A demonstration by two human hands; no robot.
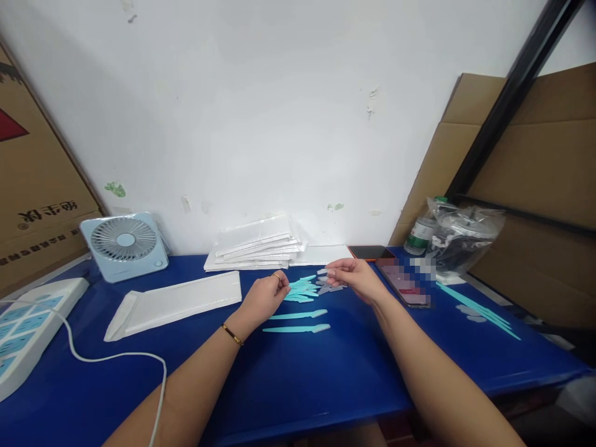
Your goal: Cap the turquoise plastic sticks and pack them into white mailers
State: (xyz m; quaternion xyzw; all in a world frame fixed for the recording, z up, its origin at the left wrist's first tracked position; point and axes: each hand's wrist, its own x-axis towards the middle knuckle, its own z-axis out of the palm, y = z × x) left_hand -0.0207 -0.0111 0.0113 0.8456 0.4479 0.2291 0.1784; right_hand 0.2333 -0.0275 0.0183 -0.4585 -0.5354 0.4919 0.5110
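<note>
My left hand (266, 298) is closed in a pinch at the left side of a pile of turquoise eyebrow razors (303, 292). Whether one of those razors is between its fingers cannot be made out. Thumb and forefinger of my right hand (356, 277) pinch a small translucent blade cap (322, 271). Just beneath that hand lie several loose clear caps (329, 288). Two more razors, an upper one (298, 315) and a lower one (296, 329), rest side by side in front of the pile, blade ends to the right.
White padded sleeves (256, 242) are stacked by the wall; a single sleeve (179, 304) lies left. A fan (125, 245), power strip (37, 329) and white cable (116, 355) occupy the left. Rightward are phones (403, 282), a bottle (418, 236), a plastic bag (460, 239) and more razors (484, 310).
</note>
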